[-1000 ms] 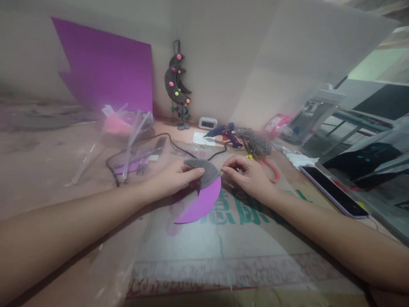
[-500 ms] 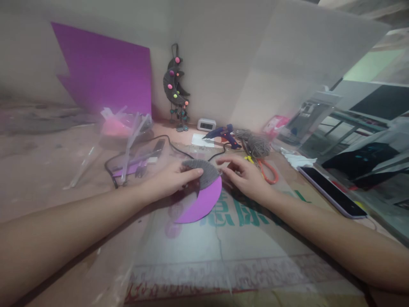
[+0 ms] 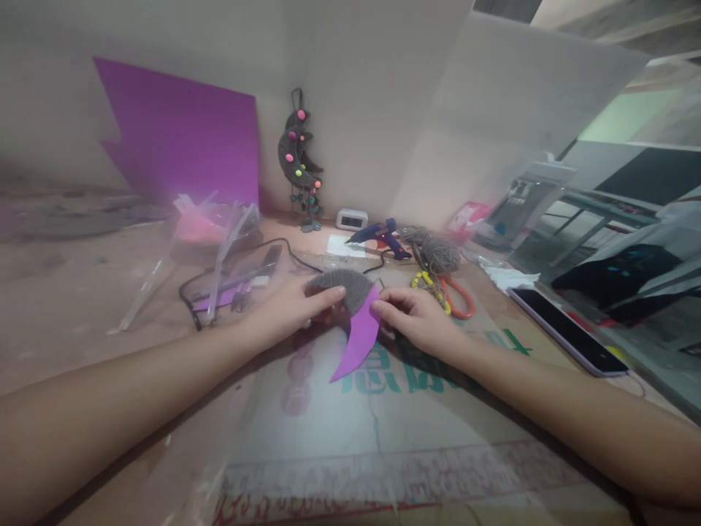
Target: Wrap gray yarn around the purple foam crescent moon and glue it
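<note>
A purple crescent cutout [image 3: 361,332], its upper part wrapped in grey yarn [image 3: 350,285], is held up between both hands. My left hand [image 3: 320,299] grips the wrapped part, thumb on top and fingers behind. At the right edge, just below the wrapping, my right hand [image 3: 408,310] pinches the bare purple part between thumb and fingers. Its lower tip points down and left. A short loop of yarn shows above my right fingers. Whatever lies behind the crescent is hidden.
Behind the hands are a blue glue gun [image 3: 380,235], a grey yarn ball [image 3: 441,252], orange-handled scissors [image 3: 460,298] and a small white clock [image 3: 352,218]. A decorated moon [image 3: 296,153] hangs on the wall. A phone [image 3: 569,332] lies right; plastic-wrapped sticks [image 3: 224,241] lie left.
My right hand has closed from loosely apart onto the crescent's right edge. The crescent has turned, its lower tip swinging right. The left hand keeps its hold.
</note>
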Demonstrator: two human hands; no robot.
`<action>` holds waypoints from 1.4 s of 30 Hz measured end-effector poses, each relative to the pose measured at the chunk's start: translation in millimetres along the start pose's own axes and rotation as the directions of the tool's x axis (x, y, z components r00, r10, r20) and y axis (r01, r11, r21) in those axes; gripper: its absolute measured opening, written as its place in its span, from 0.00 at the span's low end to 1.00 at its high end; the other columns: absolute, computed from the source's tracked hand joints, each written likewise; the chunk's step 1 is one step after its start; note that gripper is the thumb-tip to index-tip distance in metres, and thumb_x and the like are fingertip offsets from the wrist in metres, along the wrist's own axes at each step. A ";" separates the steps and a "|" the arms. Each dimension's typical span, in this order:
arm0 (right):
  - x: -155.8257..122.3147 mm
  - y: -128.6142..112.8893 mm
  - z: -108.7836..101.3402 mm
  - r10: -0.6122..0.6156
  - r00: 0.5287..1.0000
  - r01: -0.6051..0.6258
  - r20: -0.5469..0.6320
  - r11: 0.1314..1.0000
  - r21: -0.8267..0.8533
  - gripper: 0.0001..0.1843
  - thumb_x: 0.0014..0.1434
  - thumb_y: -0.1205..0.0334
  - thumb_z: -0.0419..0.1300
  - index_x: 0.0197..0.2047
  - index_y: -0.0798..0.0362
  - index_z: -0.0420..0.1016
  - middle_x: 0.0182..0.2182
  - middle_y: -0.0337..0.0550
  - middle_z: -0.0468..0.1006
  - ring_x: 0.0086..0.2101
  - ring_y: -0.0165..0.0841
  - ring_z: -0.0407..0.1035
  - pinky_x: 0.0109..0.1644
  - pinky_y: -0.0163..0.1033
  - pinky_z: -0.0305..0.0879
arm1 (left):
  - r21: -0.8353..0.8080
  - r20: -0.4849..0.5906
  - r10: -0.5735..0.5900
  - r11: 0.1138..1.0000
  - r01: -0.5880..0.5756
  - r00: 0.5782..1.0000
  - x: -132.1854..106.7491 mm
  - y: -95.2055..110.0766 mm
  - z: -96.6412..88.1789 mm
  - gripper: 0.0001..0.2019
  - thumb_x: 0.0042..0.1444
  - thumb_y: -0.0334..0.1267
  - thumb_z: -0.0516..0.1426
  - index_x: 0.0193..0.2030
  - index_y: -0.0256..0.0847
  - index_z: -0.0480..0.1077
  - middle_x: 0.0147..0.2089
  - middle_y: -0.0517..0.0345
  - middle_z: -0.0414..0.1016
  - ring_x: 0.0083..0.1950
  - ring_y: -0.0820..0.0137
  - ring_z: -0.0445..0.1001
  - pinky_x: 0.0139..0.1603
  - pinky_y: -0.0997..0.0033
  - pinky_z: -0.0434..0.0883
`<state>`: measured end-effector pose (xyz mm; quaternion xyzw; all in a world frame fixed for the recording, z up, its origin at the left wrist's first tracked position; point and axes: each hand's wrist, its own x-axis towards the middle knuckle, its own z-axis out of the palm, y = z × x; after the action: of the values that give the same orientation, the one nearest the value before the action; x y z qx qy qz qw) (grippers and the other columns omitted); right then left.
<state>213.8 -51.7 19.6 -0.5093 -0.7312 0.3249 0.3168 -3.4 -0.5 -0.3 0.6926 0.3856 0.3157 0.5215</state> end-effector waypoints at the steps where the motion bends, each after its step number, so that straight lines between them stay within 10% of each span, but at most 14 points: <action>1: 0.2 0.5 0.3 0.012 1.000 -0.012 0.002 1.000 0.021 0.15 0.61 0.54 0.55 0.27 0.54 0.70 0.21 0.35 0.68 0.23 0.26 0.61 0.27 0.33 0.57 | 0.013 -0.012 -0.002 1.000 0.002 1.000 0.0 0.3 -0.2 0.19 0.55 0.54 0.57 0.32 0.38 0.72 0.25 0.58 0.71 0.25 0.73 0.68 0.22 0.75 0.61; 13: 2.3 0.0 0.7 0.078 0.992 -0.103 0.103 0.957 0.271 0.15 0.57 0.51 0.60 0.37 0.55 0.75 0.31 0.40 0.76 0.31 0.30 0.69 0.39 0.36 0.63 | 0.112 -0.043 0.039 0.993 -0.034 0.998 -8.0 7.7 4.1 0.17 0.57 0.53 0.56 0.33 0.39 0.67 0.24 0.63 0.66 0.22 0.76 0.65 0.20 0.78 0.60; 21: -1.3 -1.9 5.1 0.162 0.982 -0.182 0.093 0.941 0.287 0.17 0.56 0.49 0.61 0.30 0.56 0.72 0.23 0.36 0.69 0.23 0.26 0.61 0.28 0.33 0.58 | 0.133 -0.018 0.104 0.986 -0.100 0.994 -12.6 12.4 7.2 0.15 0.59 0.50 0.55 0.35 0.39 0.67 0.29 0.62 0.70 0.25 0.77 0.65 0.22 0.78 0.61; 35: 4.8 6.9 -1.5 0.039 0.999 -0.043 0.024 0.980 0.193 0.27 0.62 0.39 0.50 0.25 0.54 0.64 0.19 0.34 0.62 0.21 0.25 0.56 0.26 0.33 0.54 | 0.135 -0.068 0.128 0.984 -0.118 0.989 -8.3 8.4 6.9 0.15 0.59 0.50 0.54 0.41 0.39 0.71 0.29 0.61 0.71 0.27 0.72 0.66 0.26 0.75 0.62; 42: 12.1 17.7 -10.5 -0.186 0.981 0.176 -0.063 0.975 -0.136 0.27 0.68 0.45 0.40 0.27 0.53 0.65 0.24 0.38 0.68 0.28 0.29 0.61 0.34 0.35 0.56 | 0.130 -0.061 0.159 0.980 -0.150 0.985 -8.4 8.6 5.8 0.15 0.62 0.50 0.51 0.37 0.39 0.66 0.26 0.64 0.64 0.27 0.73 0.64 0.28 0.73 0.61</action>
<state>228.3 -33.9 13.2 -0.4719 -0.7818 0.2269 0.3385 -1.0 -11.9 6.2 0.7400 0.3679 0.3552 0.4369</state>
